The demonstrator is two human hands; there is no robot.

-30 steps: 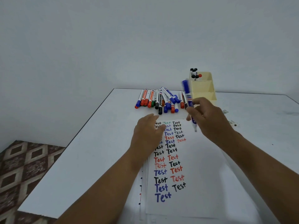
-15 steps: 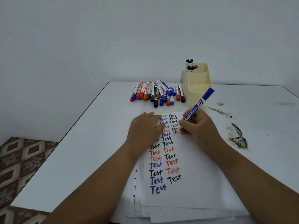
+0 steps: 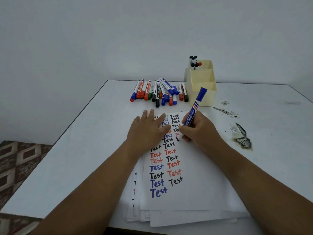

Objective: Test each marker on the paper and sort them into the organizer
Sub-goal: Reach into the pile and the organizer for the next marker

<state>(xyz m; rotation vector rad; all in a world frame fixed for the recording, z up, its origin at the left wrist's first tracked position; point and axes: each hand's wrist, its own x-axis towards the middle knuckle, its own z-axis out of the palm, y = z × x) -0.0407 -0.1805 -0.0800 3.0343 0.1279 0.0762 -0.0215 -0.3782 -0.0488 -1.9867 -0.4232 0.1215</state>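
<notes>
With the right hand (image 3: 201, 131) pinching the blue marker (image 3: 193, 116) and the left hand (image 3: 147, 131) spread flat on the paper (image 3: 194, 192), fresh ink could smear under a sliding palm.

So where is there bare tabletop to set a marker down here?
Bare: left of the white paper stack, below the loose marker pile; also right of the cream plastic organizer. Crowded: far edge and both hands' spot.

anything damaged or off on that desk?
Yes. The table has dark, burnt-looking scars to the right of the paper stack: the largest patch shows peeled, blackened surface, and a thinner streak lies beside the organizer. The paper sheets are also fanned unevenly.
</notes>
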